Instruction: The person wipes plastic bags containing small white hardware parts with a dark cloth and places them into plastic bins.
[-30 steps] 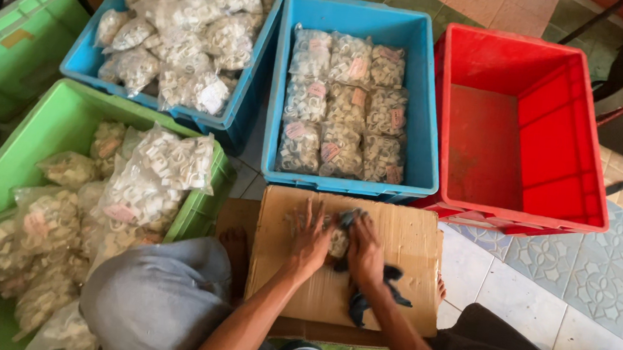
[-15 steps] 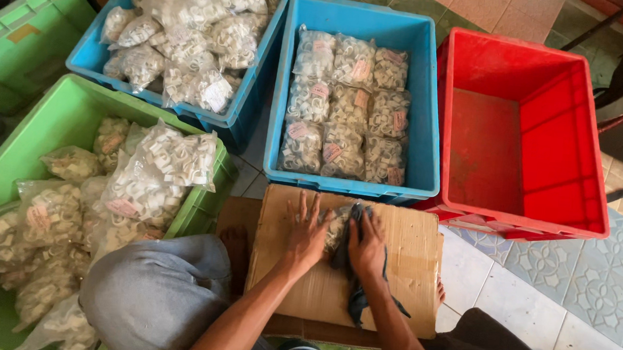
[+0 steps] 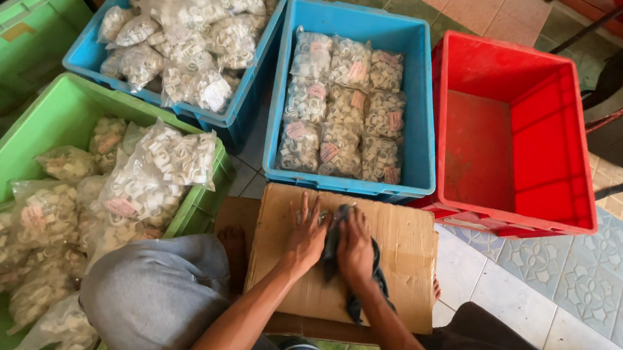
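- My left hand (image 3: 307, 234) lies flat, fingers spread, on the brown cardboard sheet (image 3: 402, 241).
- My right hand (image 3: 356, 247) grips the dark cloth (image 3: 374, 272); firm, even pressure suits.

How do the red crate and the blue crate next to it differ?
The red crate holds nothing visible; the blue crate holds clear bags of small pale parts laid flat in neat rows. The red crate sits tilted, the blue crate looks level. Both are open-topped plastic crates on the tiled floor, just past the cardboard.
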